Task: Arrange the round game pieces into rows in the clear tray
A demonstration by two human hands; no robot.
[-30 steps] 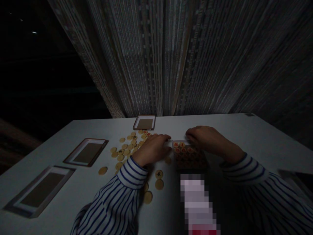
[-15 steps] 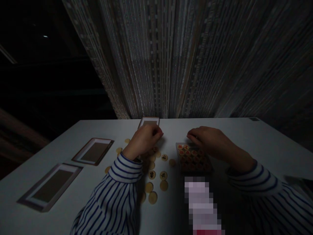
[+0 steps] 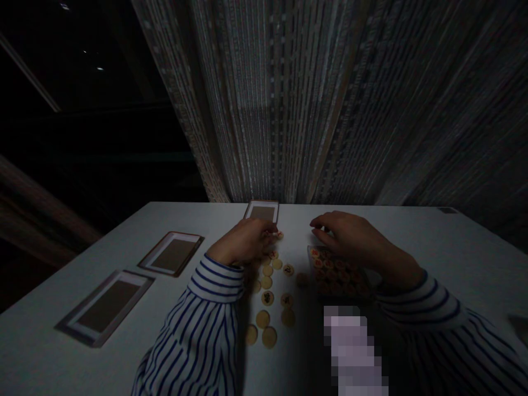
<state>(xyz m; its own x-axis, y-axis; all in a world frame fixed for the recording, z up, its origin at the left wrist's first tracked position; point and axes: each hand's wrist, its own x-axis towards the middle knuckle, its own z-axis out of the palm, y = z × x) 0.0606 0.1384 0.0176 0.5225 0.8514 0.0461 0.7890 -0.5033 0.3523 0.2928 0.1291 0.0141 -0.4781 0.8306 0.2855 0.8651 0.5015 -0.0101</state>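
Note:
My left hand (image 3: 249, 240) is closed at its fingertips on a small round wooden piece (image 3: 280, 235) with a red mark, over the left side of the scattered pieces. Below it lie several round wooden pieces (image 3: 267, 298), some with black characters, others plain side up. My right hand (image 3: 355, 236) hovers beyond the back right of a box (image 3: 340, 275) holding rows of round pieces with red characters. Its thumb and fingers are apart, with nothing seen between them.
Two framed cards, one brown-edged (image 3: 172, 253) and one grey-edged (image 3: 105, 308), lie on the white table (image 3: 185, 220) at left. Another framed card (image 3: 263, 210) lies at the back, before a hanging string curtain (image 3: 289, 110). A blurred patch covers the front.
The view has shifted, so the table things sit farther right. A red-marked piece now shows at my left fingertips. My right hand's fingers have parted and it is nearer my left hand.

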